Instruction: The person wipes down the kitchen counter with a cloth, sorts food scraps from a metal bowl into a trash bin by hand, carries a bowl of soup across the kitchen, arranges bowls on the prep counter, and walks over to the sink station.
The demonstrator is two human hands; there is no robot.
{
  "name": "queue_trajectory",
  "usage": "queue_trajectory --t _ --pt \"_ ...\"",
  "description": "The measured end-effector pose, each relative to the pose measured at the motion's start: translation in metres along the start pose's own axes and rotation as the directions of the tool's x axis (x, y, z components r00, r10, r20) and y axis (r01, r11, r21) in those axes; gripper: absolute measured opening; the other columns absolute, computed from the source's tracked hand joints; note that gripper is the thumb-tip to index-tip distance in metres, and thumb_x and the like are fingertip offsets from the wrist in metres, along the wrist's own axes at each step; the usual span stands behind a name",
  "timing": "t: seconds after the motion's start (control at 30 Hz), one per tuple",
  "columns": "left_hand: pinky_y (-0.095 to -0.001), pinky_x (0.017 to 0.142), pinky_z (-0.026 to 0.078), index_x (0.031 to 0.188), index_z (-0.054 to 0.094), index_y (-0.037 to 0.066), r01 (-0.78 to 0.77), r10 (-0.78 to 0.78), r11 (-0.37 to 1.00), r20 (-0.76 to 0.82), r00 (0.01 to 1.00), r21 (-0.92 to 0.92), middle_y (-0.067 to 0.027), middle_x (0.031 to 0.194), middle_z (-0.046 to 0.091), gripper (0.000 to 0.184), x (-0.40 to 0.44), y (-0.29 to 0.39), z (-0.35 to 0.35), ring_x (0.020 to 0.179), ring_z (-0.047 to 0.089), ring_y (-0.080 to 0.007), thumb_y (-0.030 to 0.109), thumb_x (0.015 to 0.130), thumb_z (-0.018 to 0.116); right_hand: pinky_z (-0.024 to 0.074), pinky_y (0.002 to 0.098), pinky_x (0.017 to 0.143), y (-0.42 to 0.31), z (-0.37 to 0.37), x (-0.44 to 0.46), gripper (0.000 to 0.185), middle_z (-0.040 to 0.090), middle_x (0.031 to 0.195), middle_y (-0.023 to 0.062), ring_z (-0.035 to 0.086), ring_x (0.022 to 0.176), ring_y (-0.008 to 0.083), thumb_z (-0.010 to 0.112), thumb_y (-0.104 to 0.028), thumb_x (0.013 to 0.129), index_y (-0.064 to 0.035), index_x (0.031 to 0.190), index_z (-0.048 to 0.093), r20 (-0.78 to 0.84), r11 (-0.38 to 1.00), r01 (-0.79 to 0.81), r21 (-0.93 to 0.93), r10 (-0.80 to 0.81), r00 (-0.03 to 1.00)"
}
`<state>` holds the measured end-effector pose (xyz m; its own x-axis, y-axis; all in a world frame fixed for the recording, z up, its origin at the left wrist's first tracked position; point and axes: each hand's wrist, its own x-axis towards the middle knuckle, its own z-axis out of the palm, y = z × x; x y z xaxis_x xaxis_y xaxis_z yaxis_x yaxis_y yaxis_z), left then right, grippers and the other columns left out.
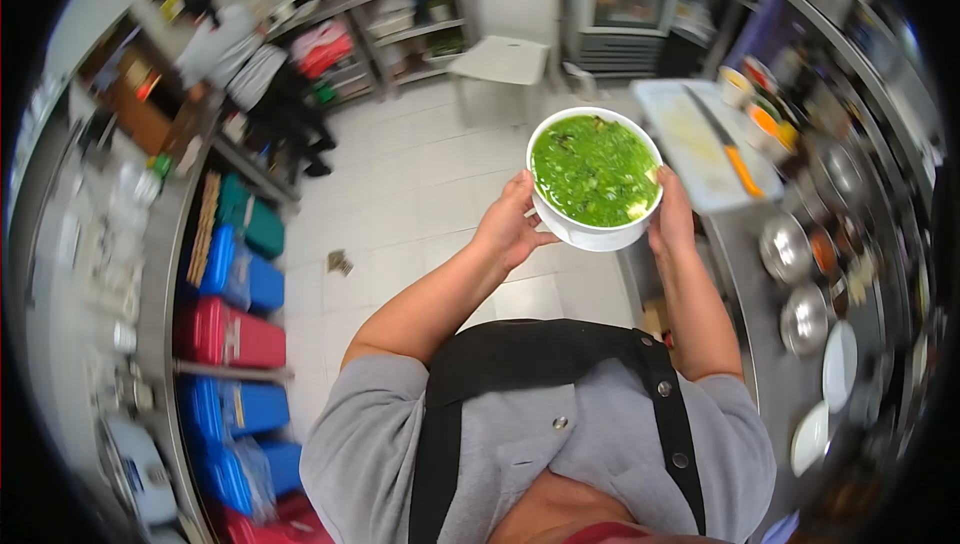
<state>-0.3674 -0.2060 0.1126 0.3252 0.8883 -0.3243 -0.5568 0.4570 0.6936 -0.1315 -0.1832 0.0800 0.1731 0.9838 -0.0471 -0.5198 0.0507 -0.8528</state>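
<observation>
A white bowl full of bright green soup is held up in front of me, over the floor. The soup has chopped greens, dark bits and a few pale chunks near its right edge. Beneath the bowl shows a white rim, apparently a plate. My left hand grips the bowl and plate from the left, its thumb along the underside. From the right, my right hand clasps them, its fingers partly hidden behind the bowl.
On the right counter lie a white cutting board, an orange-handled knife, metal bowls and white plates. A white chair and a fridge stand ahead. Another person bends at the left shelves, above coloured bins.
</observation>
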Motion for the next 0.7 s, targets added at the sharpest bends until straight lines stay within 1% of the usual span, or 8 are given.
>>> queue_trajectory --t 0.07,0.17,0.2,0.37,0.47,0.63,0.67,0.7 --pt "-0.0679 0.098 0.031 0.142 0.020 0.013 -0.077 0.074 0.996 -0.088 0.993 -0.036 -0.0191 0.142 0.022 0.057 -0.005 0.022 -0.035 0.130 0.027 -0.0385 0.043 0.098 0.039 0.0422 0.0317 0.094 0.032 0.038 0.026 0.047 0.055 0.117 0.0136 0.054 0.108 0.0202 0.049 -0.024 0.092 0.0054 0.127 0.044 0.042 0.999 -0.045 -0.019 0.046 0.998" --pt "-0.0685 0.099 0.030 0.141 0.020 0.012 -0.168 0.149 0.983 -0.216 0.965 -0.072 -0.0203 0.141 0.022 0.055 -0.005 0.050 -0.076 0.125 0.032 -0.0373 0.042 0.098 0.038 0.0432 0.0319 0.093 0.068 0.096 0.060 0.046 0.055 0.116 0.0137 0.054 0.107 0.0200 0.047 -0.024 0.091 0.0056 0.127 0.044 0.182 0.987 -0.156 -0.046 0.161 0.970" --pt "-0.0685 0.099 0.030 0.141 0.020 0.012 -0.195 0.170 0.977 -0.243 0.955 -0.083 -0.0203 0.141 0.022 0.055 -0.007 0.065 -0.094 0.125 0.032 -0.0373 0.042 0.098 0.038 0.0434 0.0320 0.092 0.083 0.121 0.072 0.046 0.056 0.116 0.0135 0.054 0.106 0.0199 0.047 -0.024 0.091 0.0053 0.127 0.044 0.207 0.977 -0.203 -0.058 0.211 0.955" --pt "-0.0691 0.100 0.028 0.141 0.020 0.012 -0.374 0.303 0.922 -0.421 0.855 -0.097 -0.0197 0.141 0.023 0.055 0.006 0.113 -0.171 0.131 0.026 -0.0402 0.041 0.098 0.039 0.0416 0.0308 0.092 0.148 0.220 0.132 0.045 0.056 0.116 0.0122 0.053 0.106 0.0191 0.051 -0.024 0.091 0.0048 0.126 0.047 0.392 0.960 -0.260 -0.105 0.280 0.876" --pt "-0.0692 0.101 0.026 0.141 0.021 0.012 -0.489 0.360 0.865 -0.538 0.762 -0.113 -0.0198 0.141 0.024 0.055 0.009 0.144 -0.198 0.133 0.023 -0.0415 0.041 0.098 0.040 0.0410 0.0313 0.093 0.184 0.283 0.168 0.045 0.055 0.118 0.0127 0.053 0.106 0.0194 0.051 -0.023 0.090 0.0056 0.126 0.048 0.489 0.941 -0.303 -0.149 0.337 0.805" --pt "-0.0702 0.102 0.021 0.140 0.025 0.011 -0.620 0.400 0.776 -0.675 0.620 -0.110 -0.0198 0.140 0.023 0.058 0.010 0.199 -0.258 0.132 0.023 -0.0410 0.045 0.096 0.042 0.0392 0.0320 0.095 0.256 0.389 0.217 0.047 0.054 0.120 0.0143 0.051 0.109 0.0204 0.051 -0.022 0.089 0.0060 0.126 0.048 0.656 0.912 -0.336 -0.237 0.405 0.637" --pt "-0.0702 0.102 0.021 0.140 0.025 0.011 -0.637 0.400 0.763 -0.693 0.599 -0.111 -0.0198 0.140 0.023 0.058 0.009 0.209 -0.274 0.132 0.023 -0.0410 0.045 0.096 0.042 0.0407 0.0316 0.094 0.268 0.412 0.221 0.045 0.056 0.115 0.0123 0.053 0.106 0.0193 0.050 -0.023 0.089 0.0044 0.125 0.048 0.663 0.901 -0.342 -0.268 0.430 0.613" --pt "-0.0709 0.101 0.022 0.137 0.027 0.013 -0.654 0.390 0.748 -0.722 0.571 -0.113 -0.0164 0.133 0.029 0.055 0.007 0.220 -0.290 0.124 0.030 -0.0370 0.045 0.096 0.044 0.0421 0.0312 0.092 0.280 0.434 0.223 0.044 0.057 0.111 0.0104 0.054 0.102 0.0182 0.049 -0.024 0.089 0.0028 0.124 0.048 0.669 0.890 -0.345 -0.297 0.452 0.589"
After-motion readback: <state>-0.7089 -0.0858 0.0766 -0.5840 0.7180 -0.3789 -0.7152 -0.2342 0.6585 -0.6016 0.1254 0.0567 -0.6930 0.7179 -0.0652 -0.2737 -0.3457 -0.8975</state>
